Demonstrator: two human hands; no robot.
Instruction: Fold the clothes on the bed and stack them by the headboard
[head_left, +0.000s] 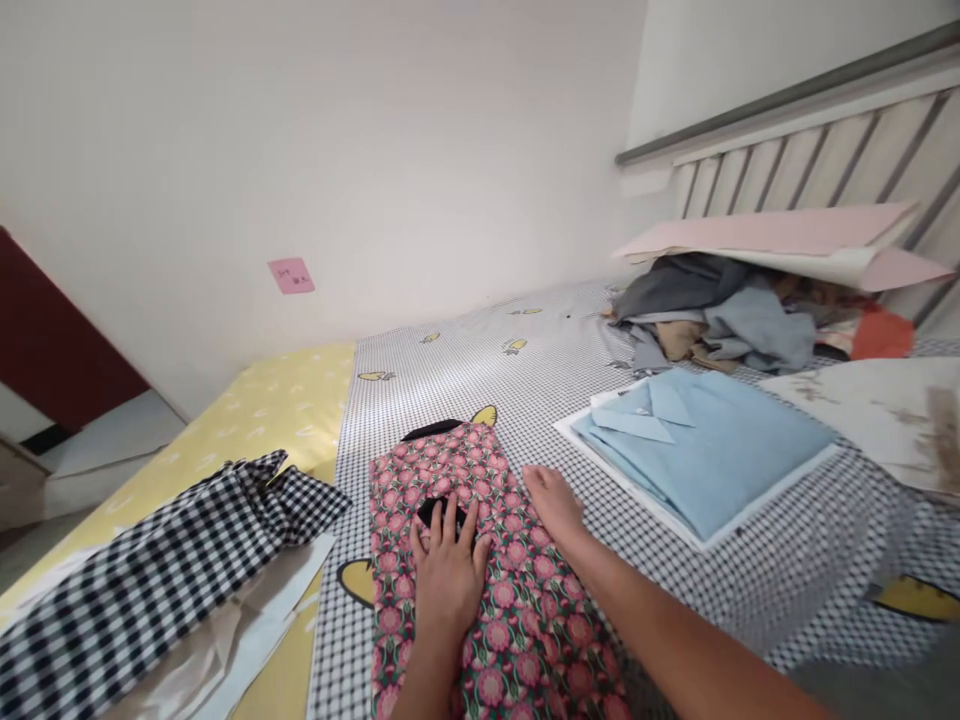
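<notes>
Low in the frame's centre, the left hand and right hand lie flat and open, gripping nothing, smoothing the pink floral folded cotton garment on the checked bedsheet, apparently mid-fold; the next fold would need an edge pinched.

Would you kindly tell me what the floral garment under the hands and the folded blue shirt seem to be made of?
The floral garment looks like thin, matte printed fabric, possibly cotton or rayon: it lies flat and limp beneath the left hand and right hand. The blue shirt appears to be smooth woven cloth with a crisp collar, likely cotton or a blend.
</notes>
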